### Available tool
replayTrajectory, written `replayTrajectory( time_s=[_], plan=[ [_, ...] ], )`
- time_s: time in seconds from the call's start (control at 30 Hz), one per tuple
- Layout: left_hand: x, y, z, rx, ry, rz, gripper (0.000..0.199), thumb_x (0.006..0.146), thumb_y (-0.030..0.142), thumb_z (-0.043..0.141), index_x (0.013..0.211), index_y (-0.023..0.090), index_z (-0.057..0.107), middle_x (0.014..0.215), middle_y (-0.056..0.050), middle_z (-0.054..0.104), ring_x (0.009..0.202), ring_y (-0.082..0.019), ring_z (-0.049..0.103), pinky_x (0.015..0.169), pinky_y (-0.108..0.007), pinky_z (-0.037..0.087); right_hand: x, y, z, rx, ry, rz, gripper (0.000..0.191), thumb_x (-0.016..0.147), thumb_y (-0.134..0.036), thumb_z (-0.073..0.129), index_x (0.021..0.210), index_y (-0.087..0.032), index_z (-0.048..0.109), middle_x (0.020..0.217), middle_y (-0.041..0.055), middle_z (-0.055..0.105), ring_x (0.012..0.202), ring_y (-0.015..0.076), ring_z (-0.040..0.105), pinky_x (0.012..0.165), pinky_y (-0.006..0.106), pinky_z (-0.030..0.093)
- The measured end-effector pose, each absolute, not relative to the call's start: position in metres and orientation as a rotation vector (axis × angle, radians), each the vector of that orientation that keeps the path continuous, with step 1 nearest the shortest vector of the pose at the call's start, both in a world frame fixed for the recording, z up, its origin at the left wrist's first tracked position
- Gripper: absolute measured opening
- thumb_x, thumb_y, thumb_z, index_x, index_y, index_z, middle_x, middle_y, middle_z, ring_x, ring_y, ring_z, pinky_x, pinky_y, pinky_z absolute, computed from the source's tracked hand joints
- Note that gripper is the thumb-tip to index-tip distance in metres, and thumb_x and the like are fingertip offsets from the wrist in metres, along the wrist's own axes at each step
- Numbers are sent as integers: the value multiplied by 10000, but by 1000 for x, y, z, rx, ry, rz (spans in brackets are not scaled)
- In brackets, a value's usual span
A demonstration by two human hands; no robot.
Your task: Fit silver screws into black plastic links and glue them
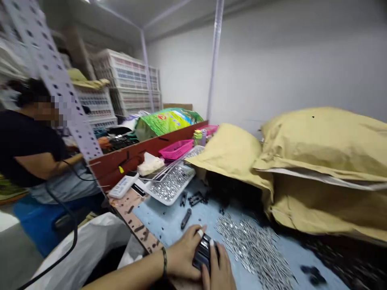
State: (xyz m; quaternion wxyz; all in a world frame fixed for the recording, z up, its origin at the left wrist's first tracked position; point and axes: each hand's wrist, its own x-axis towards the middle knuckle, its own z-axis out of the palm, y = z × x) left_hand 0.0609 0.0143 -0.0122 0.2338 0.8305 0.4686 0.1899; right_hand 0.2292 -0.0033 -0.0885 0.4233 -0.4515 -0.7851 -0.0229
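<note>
Low over the blue work surface (151, 217), my two hands meet around a dark, glossy block-like part (202, 254) whose exact kind I cannot make out. My left hand (183, 253) grips its left side, with a white wrap on one digit and a dark bracelet at the wrist. My right hand (220, 266) presses its fingers along the right side. Beyond my hands lies a slim black plastic piece (186, 218), and farther back a black frame-like piece (196, 198). A pile of small silver metal pins (256, 249) spreads to the right of my right hand.
A white tray (169, 201) holds silver metal parts behind a pink basket (178, 150). Yellow sacks (326, 141) stand at right, with dark parts below. A white box (122, 186) sits by the left edge. A co-worker (33, 141) sits beyond the perforated post (57, 76).
</note>
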Motion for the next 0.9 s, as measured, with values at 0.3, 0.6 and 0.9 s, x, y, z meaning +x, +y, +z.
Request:
replayTrajectory(
  time_s=[0.3,0.6,0.9],
  plan=[
    [52,17,4,2465,1053,419,893,538,239,642,1351,179,279,1285,-123,367,1242,-326,344,1073,-468,306,237,-16,-72,-1318,-2105,-15,504,879,-338,513,1356,-200,427,1331,143,511,1203,310,517,907,421,532],
    [49,11,15,2143,1076,690,762,558,235,667,1275,187,412,1235,-98,455,1186,-294,388,1055,-452,304,250,-16,-56,-1281,-1508,594,380,979,-390,342,1301,-227,462,1345,102,520,1243,235,490,979,379,466],
    [47,-35,20,410,418,576,337,867,405,583,1013,104,616,972,-94,645,887,-206,616,797,-321,487,222,-21,7,-1074,-1530,660,553,887,-632,376,1259,-249,522,1077,68,647,920,231,631,807,334,510]
  ],
)
